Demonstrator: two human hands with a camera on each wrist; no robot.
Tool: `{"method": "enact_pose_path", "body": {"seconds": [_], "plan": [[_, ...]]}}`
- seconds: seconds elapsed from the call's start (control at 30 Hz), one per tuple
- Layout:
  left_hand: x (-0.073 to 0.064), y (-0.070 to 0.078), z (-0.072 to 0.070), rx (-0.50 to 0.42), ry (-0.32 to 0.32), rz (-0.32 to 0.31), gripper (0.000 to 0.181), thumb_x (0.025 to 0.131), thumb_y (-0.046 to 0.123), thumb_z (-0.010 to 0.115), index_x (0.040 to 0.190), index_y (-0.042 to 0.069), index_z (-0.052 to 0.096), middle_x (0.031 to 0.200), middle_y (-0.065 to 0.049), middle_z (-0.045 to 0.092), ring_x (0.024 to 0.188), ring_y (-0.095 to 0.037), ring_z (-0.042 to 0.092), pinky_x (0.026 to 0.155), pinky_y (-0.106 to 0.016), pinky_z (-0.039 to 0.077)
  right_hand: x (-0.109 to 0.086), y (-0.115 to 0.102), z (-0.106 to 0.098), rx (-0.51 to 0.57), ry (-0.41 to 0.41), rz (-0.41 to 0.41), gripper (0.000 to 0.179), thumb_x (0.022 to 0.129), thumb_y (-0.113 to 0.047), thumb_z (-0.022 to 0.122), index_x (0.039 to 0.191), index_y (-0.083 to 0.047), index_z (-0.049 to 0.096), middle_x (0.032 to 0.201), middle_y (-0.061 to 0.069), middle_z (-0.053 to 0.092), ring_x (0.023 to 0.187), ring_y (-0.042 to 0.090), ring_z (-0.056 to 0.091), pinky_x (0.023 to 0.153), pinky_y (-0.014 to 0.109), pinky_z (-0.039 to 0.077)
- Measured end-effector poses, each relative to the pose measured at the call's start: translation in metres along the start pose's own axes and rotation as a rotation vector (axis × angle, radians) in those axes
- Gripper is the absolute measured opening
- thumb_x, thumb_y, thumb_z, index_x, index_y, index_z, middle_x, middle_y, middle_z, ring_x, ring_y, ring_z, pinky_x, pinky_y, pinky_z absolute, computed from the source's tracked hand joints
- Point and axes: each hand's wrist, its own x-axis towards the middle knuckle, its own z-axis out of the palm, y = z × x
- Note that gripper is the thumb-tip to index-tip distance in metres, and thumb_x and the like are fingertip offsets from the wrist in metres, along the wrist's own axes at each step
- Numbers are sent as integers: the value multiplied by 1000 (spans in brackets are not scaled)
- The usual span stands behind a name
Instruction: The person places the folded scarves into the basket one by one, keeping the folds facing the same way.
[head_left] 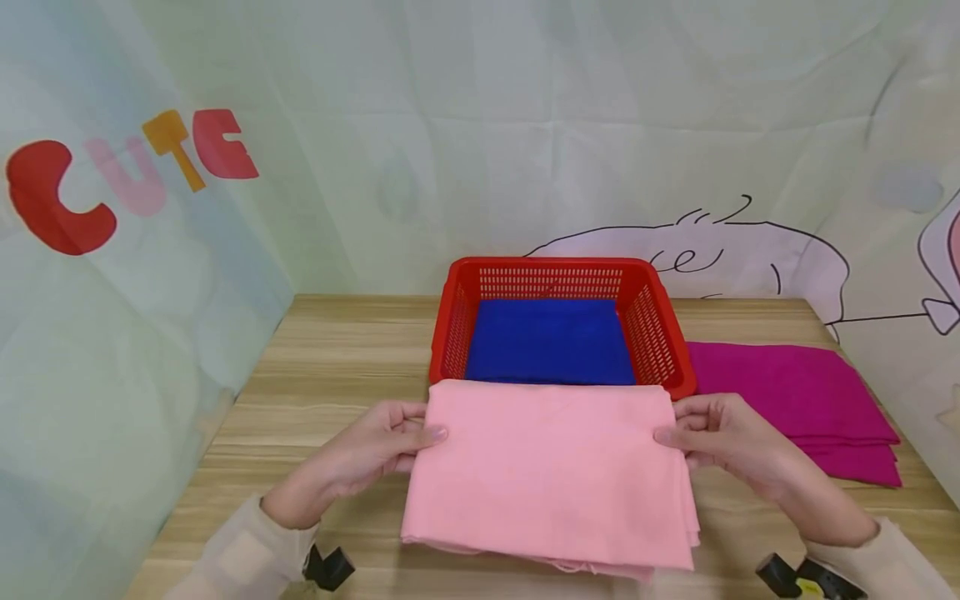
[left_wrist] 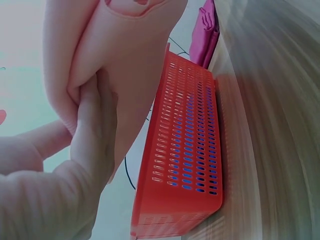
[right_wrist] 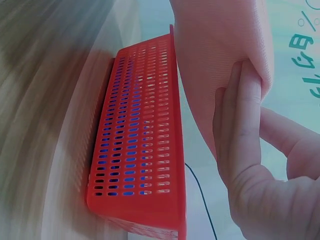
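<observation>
The folded pink cloth (head_left: pixel 551 475) is held above the surface (head_left: pixel 360 350), near the red perforated basket (head_left: pixel 555 263); its opposite side edges are pinched by the left hand (head_left: pixel 367 450) and right hand (head_left: pixel 723 433), presumably so that the folds are kept flat and aligned.

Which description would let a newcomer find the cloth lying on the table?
On the table, find the red basket near the far edge. In the head view, right of it lies a folded magenta cloth. Unlike the blue cloth inside the basket and the pink cloth held by the left hand and right hand, it rests directly on the table.
</observation>
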Motion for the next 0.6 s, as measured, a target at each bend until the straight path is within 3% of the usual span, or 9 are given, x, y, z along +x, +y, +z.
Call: {"method": "enact_pose_path", "body": {"seconds": [0.6], "plan": [[7,16,0,32,15,1,51,99,4,60,139,-20,39,104,-13,71,95,-21,70,86,-40,57,4,-15,-8,-11,33,26,19,93,-7,71,109,3,70,87,13,72,75,22,71,71,35,61]]}}
